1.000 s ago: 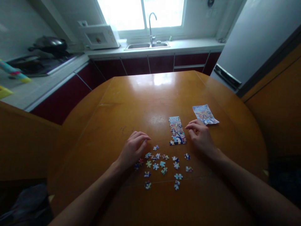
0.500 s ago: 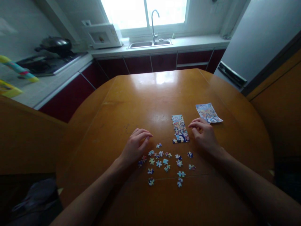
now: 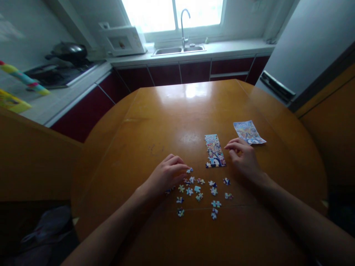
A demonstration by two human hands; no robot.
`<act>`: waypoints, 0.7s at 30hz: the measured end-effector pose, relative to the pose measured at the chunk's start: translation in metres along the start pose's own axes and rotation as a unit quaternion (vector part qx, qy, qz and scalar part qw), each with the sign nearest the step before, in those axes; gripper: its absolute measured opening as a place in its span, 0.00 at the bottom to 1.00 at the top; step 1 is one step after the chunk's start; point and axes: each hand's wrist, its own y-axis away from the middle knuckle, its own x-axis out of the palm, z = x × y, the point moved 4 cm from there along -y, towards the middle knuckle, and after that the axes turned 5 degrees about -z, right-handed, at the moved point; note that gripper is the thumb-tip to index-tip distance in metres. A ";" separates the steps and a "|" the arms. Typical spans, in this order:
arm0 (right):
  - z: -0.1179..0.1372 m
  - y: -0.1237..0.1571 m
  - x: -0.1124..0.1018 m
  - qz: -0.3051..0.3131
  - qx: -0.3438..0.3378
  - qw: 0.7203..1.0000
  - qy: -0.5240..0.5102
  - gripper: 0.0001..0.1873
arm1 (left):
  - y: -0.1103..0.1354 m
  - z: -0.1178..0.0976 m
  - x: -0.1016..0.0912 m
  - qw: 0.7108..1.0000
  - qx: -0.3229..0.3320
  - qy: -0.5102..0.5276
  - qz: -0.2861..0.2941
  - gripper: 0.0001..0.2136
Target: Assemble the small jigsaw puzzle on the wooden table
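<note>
My left hand (image 3: 169, 173) reaches over the left part of a scatter of loose jigsaw pieces. Its fingertips are at a small light-blue puzzle piece (image 3: 189, 170), with thumb and index finger apart. The palm hides some pieces beneath it. To the right lies a partly assembled jigsaw puzzle (image 3: 215, 151), a tall strip with a jagged left edge. My right hand (image 3: 244, 157) rests on the table just right of that strip, fingers loosely bent, and nothing shows in it. Behind its knuckles lies a printed picture sheet (image 3: 249, 131).
Several more pieces lie toward me, among them a pale blue one (image 3: 197, 189) and a joined-looking pair (image 3: 216, 204). All are on a brown wooden table (image 3: 166, 111). Beyond it stand a counter with a sink (image 3: 169, 51), a microwave (image 3: 122, 41) and a fridge (image 3: 307, 48).
My left hand has moved right, to the light-blue puzzle piece, and now covers pieces that showed before. My right hand has stayed beside the assembled strip. The view has shifted slightly.
</note>
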 end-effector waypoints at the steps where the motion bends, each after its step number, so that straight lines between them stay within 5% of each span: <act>1: 0.000 0.000 0.000 0.000 -0.001 1.000 0.000 0.10 | 0.000 -0.001 0.000 1.000 0.001 0.002 0.004 0.07; 21: 0.000 0.000 -0.001 -0.006 -0.003 1.000 -0.004 0.09 | -0.001 0.011 -0.004 0.998 -0.030 -0.016 -0.047 0.07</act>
